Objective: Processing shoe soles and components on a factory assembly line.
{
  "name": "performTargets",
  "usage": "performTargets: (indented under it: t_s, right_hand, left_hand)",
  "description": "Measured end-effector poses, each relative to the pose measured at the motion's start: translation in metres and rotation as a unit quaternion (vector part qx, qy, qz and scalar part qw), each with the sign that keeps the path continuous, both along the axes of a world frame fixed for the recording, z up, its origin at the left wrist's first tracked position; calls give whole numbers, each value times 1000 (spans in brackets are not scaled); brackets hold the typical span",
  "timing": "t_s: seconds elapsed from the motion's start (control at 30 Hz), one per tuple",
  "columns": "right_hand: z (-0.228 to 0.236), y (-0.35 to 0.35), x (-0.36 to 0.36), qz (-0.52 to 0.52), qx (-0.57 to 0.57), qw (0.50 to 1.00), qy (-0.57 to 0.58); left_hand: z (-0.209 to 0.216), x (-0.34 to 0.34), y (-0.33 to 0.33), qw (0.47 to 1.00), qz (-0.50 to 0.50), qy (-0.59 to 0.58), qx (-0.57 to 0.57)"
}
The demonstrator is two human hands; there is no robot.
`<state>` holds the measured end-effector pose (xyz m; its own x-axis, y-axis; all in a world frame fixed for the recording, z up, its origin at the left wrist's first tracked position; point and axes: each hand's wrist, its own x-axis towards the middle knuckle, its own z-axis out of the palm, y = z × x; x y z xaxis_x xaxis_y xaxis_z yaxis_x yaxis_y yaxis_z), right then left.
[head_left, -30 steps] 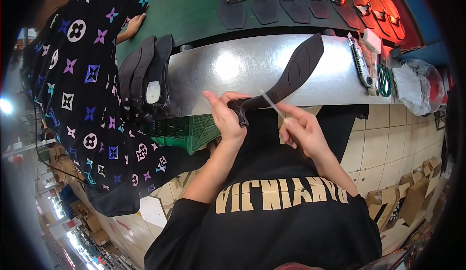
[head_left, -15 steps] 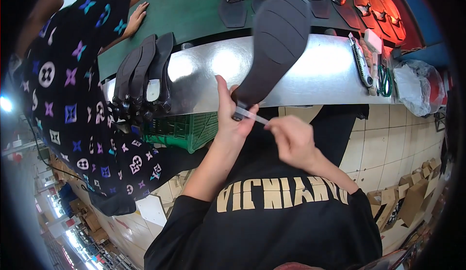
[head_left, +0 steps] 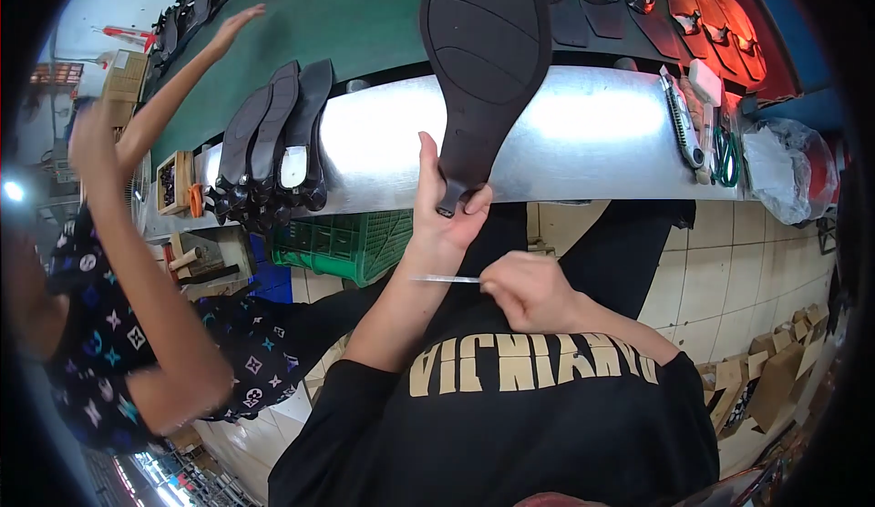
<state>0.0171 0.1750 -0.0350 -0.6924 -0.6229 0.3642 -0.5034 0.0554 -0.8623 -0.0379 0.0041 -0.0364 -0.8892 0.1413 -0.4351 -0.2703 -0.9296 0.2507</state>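
A: How are the left hand's fingers set?
B: The left hand (head_left: 445, 232) is closed round the narrow heel end of a black high-heel shoe sole (head_left: 488, 38). The thumb (head_left: 427, 153) stands up straight along the left edge, and the bent fingertips (head_left: 478, 199) show at the right edge. The palm faces up toward the camera.

A: And the right?
B: The right hand (head_left: 527, 290) is curled into a loose fist, back of the hand uppermost, pinching one end of a thin pale strip (head_left: 448, 278) between thumb and forefinger. The strip points left, across the left forearm in this view; I can't tell if it touches the skin. It is apart from the sole.

A: What about the arms?
B: The left forearm (head_left: 396, 302) slants up and to the right out of a black sleeve, the wrist nearly straight. The right forearm (head_left: 620, 320) comes in low from the right, almost level, in front of the chest.

A: Where does the sole lie?
B: Its underside is toward us, with the broad front part leading away over the metal ledge (head_left: 383, 147) and the green belt (head_left: 355, 15), past the upper edge of view.

A: Anything beside it?
B: More black soles (head_left: 273, 115) sit together at the ledge's left; a utility knife (head_left: 681, 120) lies toward its right end.
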Motion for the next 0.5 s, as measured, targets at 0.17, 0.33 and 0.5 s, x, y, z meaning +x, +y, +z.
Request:
performTargets:
  t_s: [0.17,0.33,0.5]
  right_hand:
    - [37,-2,-45,-149,15,988,-32]
    - [14,-21,-59,-145,-31,989,4]
    - [18,-30,-62,-141,-43,987,69]
  left_hand:
    - [3,4,17,974,28,-140,-177]
    - [-3,33,21,992,-9,-49,-112]
    - [3,29,15,974,73,-22,-213]
